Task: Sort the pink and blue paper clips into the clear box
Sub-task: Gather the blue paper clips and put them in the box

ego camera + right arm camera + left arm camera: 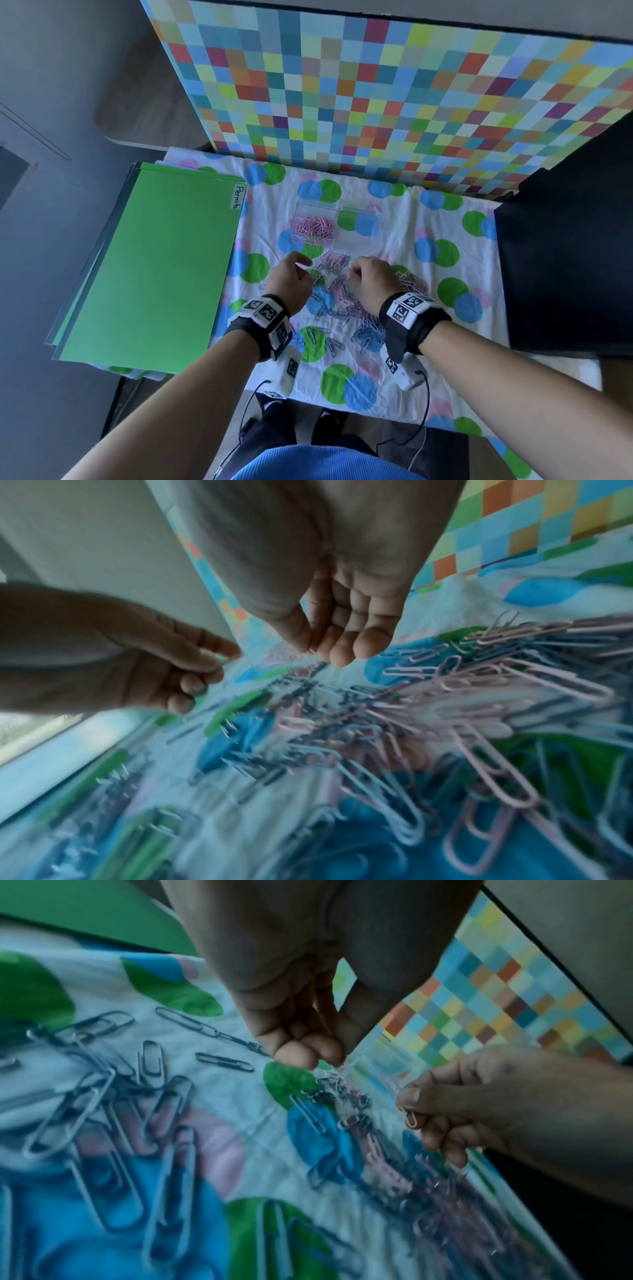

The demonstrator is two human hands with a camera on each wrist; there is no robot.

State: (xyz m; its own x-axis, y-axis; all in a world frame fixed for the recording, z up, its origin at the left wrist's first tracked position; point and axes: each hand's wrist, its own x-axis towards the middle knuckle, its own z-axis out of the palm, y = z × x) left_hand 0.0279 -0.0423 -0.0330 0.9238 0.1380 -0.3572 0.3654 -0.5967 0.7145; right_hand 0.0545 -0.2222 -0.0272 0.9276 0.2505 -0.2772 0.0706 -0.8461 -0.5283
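Observation:
A clear two-part box point(359, 240) stands on the dotted cloth; its left part holds pink paper clips point(313, 226), and only cloth shows through its right part. A mixed pile of pink and blue clips point(342, 305) lies just in front of it. My right hand point(354, 272) hovers over the pile and pinches pink clips point(409, 1118) between thumb and fingers. My left hand point(329, 1058) has its fingertips bunched low over the pile's far left end. Whether it holds a clip is hidden.
A stack of green folders point(154, 267) labelled "Permits" lies left of the cloth. A checkered board point(376, 96) stands upright behind the box. A black object point(565, 257) borders the right side. Loose blue clips point(103, 1096) are scattered toward the cloth's near edge.

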